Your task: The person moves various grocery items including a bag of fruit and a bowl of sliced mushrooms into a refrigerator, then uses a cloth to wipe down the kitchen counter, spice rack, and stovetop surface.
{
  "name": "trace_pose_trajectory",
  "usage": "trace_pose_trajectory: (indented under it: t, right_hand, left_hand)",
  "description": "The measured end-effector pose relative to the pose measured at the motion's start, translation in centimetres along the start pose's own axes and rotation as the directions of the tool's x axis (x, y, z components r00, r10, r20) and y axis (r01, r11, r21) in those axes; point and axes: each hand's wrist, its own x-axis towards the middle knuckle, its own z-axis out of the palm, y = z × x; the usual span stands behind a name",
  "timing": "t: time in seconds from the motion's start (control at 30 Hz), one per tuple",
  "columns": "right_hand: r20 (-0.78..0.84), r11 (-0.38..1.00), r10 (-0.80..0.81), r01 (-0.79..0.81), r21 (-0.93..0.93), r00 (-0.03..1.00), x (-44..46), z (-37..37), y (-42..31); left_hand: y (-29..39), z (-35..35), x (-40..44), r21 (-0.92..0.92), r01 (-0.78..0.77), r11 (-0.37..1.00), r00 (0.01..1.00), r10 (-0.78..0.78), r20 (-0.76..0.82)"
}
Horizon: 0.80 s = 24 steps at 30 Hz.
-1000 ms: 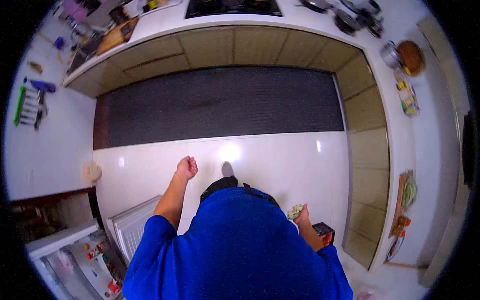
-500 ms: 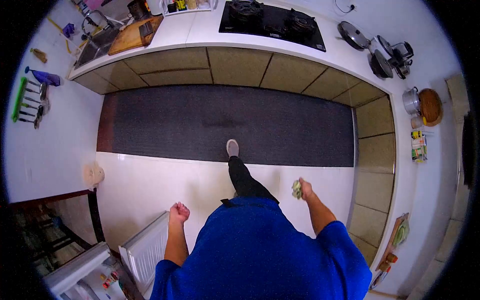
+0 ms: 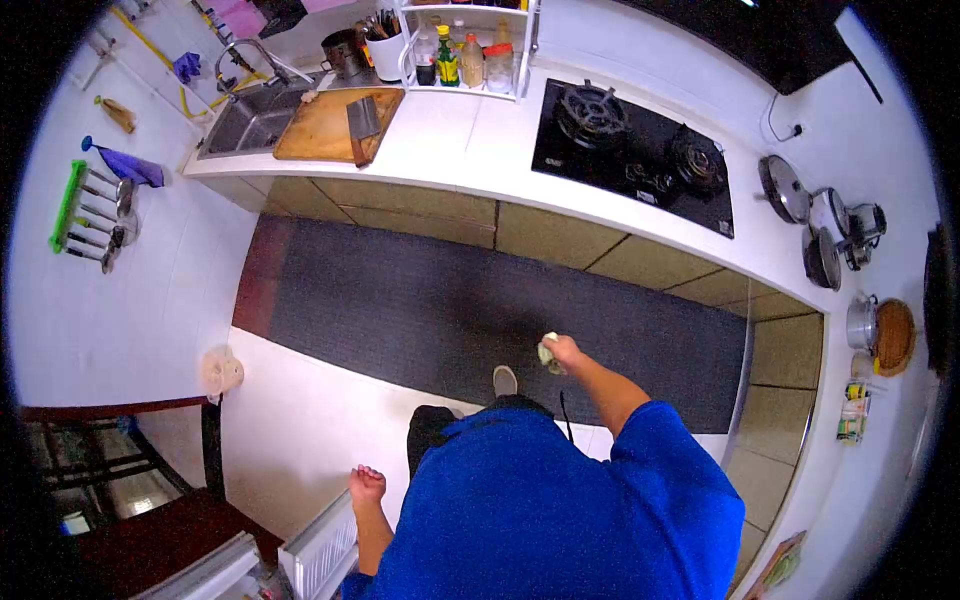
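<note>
My right hand (image 3: 564, 350) is closed around a pale green crumpled item (image 3: 547, 355), held in front of my body above the dark mat (image 3: 470, 300). Low on the left, my left hand (image 3: 367, 483) hangs with its fingers curled, near the white ribbed panel (image 3: 322, 550); nothing shows in it. A cleaver (image 3: 362, 125) rests on the wooden cutting board (image 3: 325, 128), beside the sink (image 3: 245, 128), far from both hands.
On the counter (image 3: 450, 140) stand a black gas stove (image 3: 635, 150), a rack of bottles (image 3: 470, 60) and a white utensil holder (image 3: 385, 55). Pans (image 3: 785, 188) and a pot (image 3: 860, 323) are at the right. A dark table (image 3: 150, 535) is lower left.
The view has turned and moved towards the counter, showing more of the sink and bottles. My right hand has swung forward over the mat with the green item; my left hand is lower.
</note>
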Motion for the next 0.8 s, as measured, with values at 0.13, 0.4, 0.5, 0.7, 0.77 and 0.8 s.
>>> trace_pose_trajectory:
  t: [0.13,0.4,0.5,0.7,0.77,0.8]
  right_hand:
    - [0.048,0.991,-0.125,0.127,-0.044,0.991,2.2,2.9,-14.0]
    - [-0.115,0.99,0.095,-0.082,0.113,0.989,3.3,7.3,-22.1]
    - [-0.04,0.99,0.133,-0.135,-0.038,0.99,7.6,8.9,-12.1]
    - [0.074,0.939,0.327,-0.332,0.084,0.942,1.9,19.3,-29.0]
    - [0.099,0.953,0.303,-0.301,-0.034,0.948,5.8,21.5,-29.2]
    - [0.129,0.95,0.306,-0.294,-0.104,0.943,6.2,22.6,-32.7]
  left_hand:
    - [1.5,3.3,3.0,-0.061,0.089,0.994,0.99,-0.095,-0.1]
    - [13.4,10.7,11.7,-0.109,0.074,0.991,0.988,-0.088,-0.126]
    - [20.8,15.4,15.6,-0.064,0.104,0.992,0.984,-0.113,-0.14]
    - [34.4,29.3,21.3,0.047,0.01,0.999,0.998,-0.012,0.06]
    - [38.1,34.7,21.4,0.072,-0.015,0.997,0.996,0.009,0.09]
    - [39.4,37.3,21.4,0.023,-0.033,0.999,0.997,0.031,0.077]
